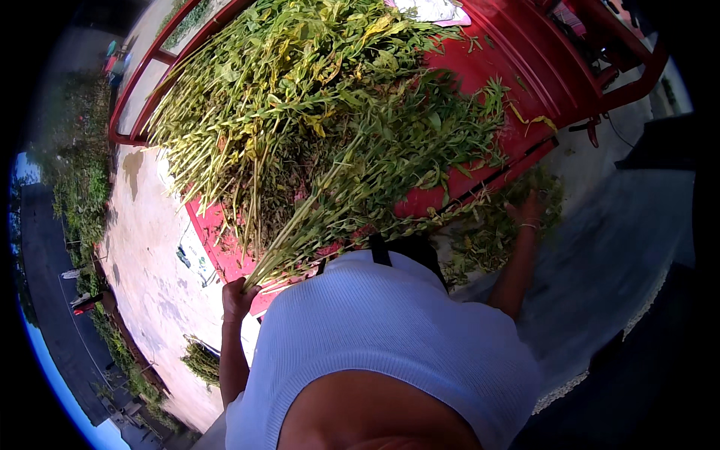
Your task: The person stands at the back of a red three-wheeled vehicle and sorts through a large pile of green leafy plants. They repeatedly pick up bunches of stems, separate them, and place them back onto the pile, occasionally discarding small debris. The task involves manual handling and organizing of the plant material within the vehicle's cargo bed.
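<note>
- Stalks: a bundle of leafy green stalks [300, 225] has its cut ends grasped in the left hand [238, 298], whose fingers are clenched round them; the leafy tops fan up and away from the fingers onto the big plant heap [300, 90].
- Heap lies on a red cart bed [517, 75], which is largely covered by it and cut off at the top edge.
- Right hand [529, 210] reaches down among loose leaves [487, 232] on the pale ground beside the cart; its fingers are buried in the greenery, so I cannot tell whether they grip anything.
- White-shirted torso hides the lower arms.
</note>
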### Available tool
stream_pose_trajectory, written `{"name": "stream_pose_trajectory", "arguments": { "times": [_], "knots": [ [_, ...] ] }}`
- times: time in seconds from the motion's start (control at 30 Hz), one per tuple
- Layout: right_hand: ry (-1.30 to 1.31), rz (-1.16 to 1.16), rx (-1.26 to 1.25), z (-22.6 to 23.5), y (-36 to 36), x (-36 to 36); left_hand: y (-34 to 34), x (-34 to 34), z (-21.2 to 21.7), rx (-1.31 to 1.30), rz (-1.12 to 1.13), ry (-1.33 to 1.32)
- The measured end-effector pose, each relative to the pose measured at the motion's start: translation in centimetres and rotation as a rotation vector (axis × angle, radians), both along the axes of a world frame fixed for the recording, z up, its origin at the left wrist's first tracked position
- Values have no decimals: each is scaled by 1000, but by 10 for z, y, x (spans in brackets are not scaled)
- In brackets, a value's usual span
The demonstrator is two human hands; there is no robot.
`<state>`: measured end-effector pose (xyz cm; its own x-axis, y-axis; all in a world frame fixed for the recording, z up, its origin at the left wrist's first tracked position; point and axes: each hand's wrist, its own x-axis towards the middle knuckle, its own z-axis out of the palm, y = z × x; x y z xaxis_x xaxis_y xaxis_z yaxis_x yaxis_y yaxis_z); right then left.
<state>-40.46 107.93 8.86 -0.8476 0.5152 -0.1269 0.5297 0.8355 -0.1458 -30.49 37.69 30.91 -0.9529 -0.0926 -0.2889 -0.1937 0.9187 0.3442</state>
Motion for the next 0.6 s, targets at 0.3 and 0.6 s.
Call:
{"name": "stream_pose_trajectory", "arguments": {
  "times": [0.3,0.6],
  "knots": [
    [427,435,-1313,94,-298,-78,-4,13,-17,-14,-57,41],
    [298,906,-1111,87,-362,-66,-5,27,-50,-82,22,33]
  ]
}}
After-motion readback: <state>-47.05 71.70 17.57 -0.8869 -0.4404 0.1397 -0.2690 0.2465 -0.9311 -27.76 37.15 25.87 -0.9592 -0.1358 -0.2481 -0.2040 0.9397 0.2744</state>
